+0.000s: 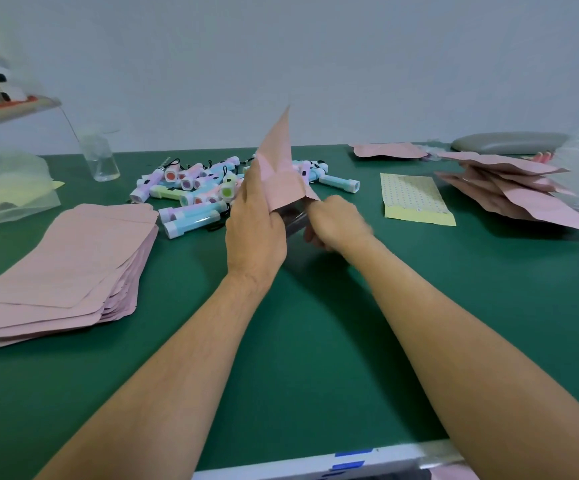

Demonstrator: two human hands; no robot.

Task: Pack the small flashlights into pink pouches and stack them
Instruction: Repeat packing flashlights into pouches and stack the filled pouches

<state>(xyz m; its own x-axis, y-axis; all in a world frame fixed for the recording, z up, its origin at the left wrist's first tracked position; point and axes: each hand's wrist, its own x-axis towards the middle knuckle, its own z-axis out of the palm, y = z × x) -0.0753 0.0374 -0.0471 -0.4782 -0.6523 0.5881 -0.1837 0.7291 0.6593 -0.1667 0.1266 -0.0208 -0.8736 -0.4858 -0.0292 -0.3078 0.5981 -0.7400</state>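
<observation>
Left grip (255,230) pinches a pink pouch (279,174) near its open end and tips it up, so the mouth faces the other hand. Right grip (338,225) curls round a blurry small flashlight (293,220) and points it at that mouth, likely to slide it in. Loose flashlights (211,188) lie heaped just behind, on the green surface (315,341). Empty pouches (69,265) wait left; filled pouches (509,188) pile right.

A small packing workshop: a green-matted bench (315,358) against a bare wall (315,64) carries a thick stack of flat pink pouches (63,265), a heap of small flashlights (194,188), a sheet of dot stickers (414,199) and a pile of bulging pouches (509,192).
</observation>
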